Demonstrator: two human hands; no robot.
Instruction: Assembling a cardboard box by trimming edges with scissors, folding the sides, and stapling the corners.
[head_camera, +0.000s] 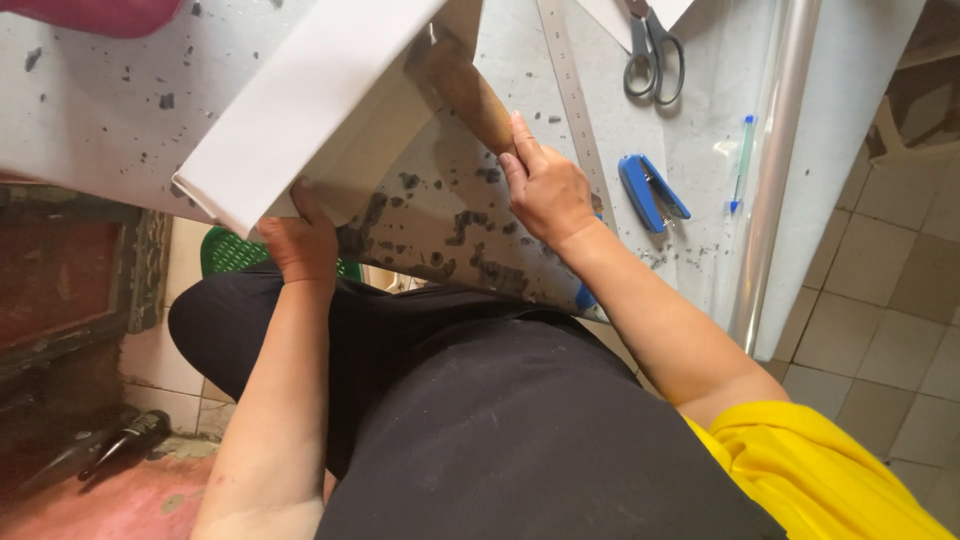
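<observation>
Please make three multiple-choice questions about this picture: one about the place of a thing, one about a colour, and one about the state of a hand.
1. Where do the scissors lie?
A. On the table top, beyond the stapler
B. On the floor tiles
C. In the person's lap

2. What colour is the stapler?
A. Red
B. Blue
C. Green

3. What is the right hand doing?
A. Resting open on the lap
B. Holding the pen
C. Gripping a wooden handle

Answers:
1. A, they lie on the speckled table near the top edge, past the stapler.
2. B, its body is plainly blue.
3. C, the fingers close round the brown handle, while the left hand holds the folded white sheet by its lower edge.
</observation>
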